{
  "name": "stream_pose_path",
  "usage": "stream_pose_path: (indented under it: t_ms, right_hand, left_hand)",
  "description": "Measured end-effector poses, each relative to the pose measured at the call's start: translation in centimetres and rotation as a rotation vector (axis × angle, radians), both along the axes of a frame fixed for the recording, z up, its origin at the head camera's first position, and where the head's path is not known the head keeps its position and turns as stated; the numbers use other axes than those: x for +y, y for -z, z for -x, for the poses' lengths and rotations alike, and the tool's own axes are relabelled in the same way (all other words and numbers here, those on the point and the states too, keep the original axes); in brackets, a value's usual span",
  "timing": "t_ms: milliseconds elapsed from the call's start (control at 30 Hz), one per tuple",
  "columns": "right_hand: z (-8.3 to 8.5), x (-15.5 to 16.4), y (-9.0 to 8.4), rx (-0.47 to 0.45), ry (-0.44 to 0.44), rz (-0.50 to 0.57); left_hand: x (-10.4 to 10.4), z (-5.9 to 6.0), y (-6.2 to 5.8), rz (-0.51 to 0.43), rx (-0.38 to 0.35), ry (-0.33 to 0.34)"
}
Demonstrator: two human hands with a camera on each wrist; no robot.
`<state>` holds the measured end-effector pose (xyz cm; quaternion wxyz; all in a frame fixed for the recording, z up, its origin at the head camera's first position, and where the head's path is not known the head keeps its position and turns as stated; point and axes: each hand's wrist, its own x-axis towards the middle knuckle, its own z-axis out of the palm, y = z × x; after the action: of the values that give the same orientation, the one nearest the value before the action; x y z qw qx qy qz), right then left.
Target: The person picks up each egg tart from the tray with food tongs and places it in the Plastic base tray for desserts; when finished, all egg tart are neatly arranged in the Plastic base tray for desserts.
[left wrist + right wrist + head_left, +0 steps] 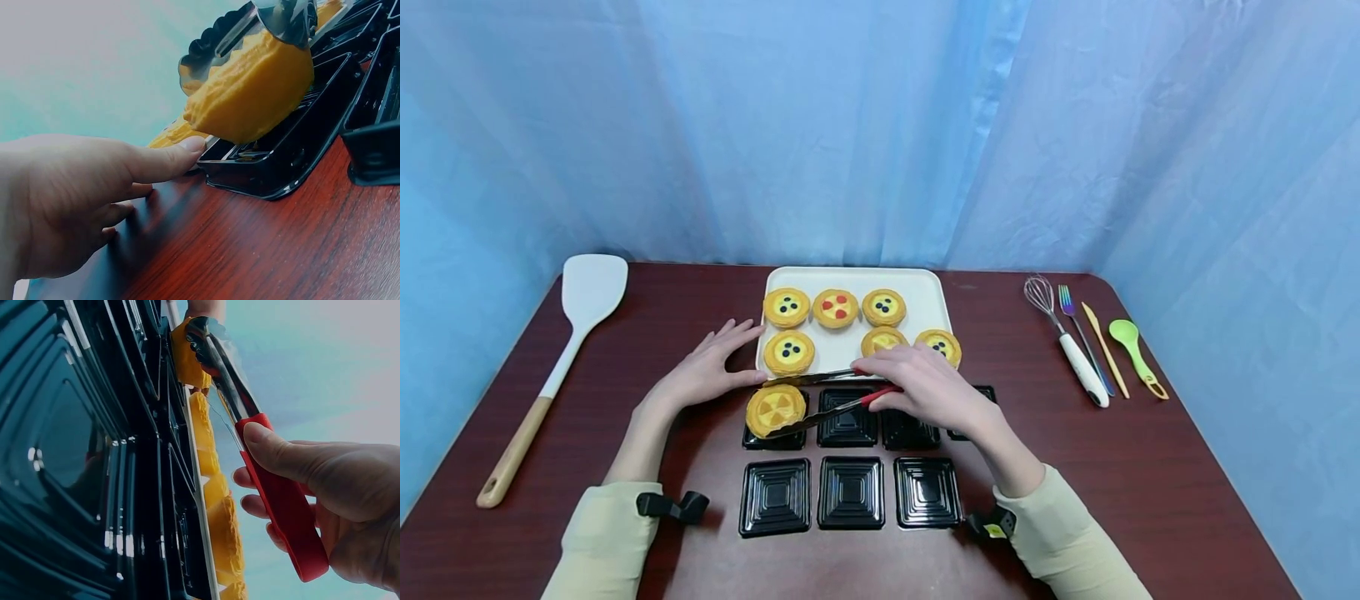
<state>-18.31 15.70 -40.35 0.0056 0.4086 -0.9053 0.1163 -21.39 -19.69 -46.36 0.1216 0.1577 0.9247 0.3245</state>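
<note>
My right hand (928,387) grips red-handled metal tongs (281,500). Their scalloped ends hold an egg tart (777,408) with wedge-shaped yellow topping, tilted over the back-left black square plastic box (758,442). In the left wrist view that box's corner shows below the tart. My left hand (703,373) has its fingers spread and holds nothing; its thumb tip is at the near-left corner of the white tray (850,273), close by the box. More tarts (836,309) sit on the tray, topped with blue or red pieces or yellow wedges. My right hand partly hides the tray's front-right part.
Several black boxes (852,493) stand in two rows before the tray. A white spatula with a wooden handle (580,308) lies at left. At right lie a whisk (1078,367), a fork (1078,329), a gold knife (1105,350) and a green spoon (1131,346).
</note>
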Motion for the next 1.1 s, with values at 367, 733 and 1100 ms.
stream_pose_path:
  t_ms: [367,733,1100]
  right_hand:
    - [-0.06,0.06,0.3,-0.02,0.016,-0.01]
    - [-0.06,-0.07,0.24,-0.013,0.011,-0.012]
    - [-0.14,-0.05,0.21,-0.003,0.001,-0.014]
  left_hand:
    - [0.06,0.03,-0.02,0.005,0.001,-0.004]
    - [0.1,-0.13,-0.12,-0.003,0.01,-0.004]
    - [0.08,-0.01,0.02,-0.007,0.005,0.0]
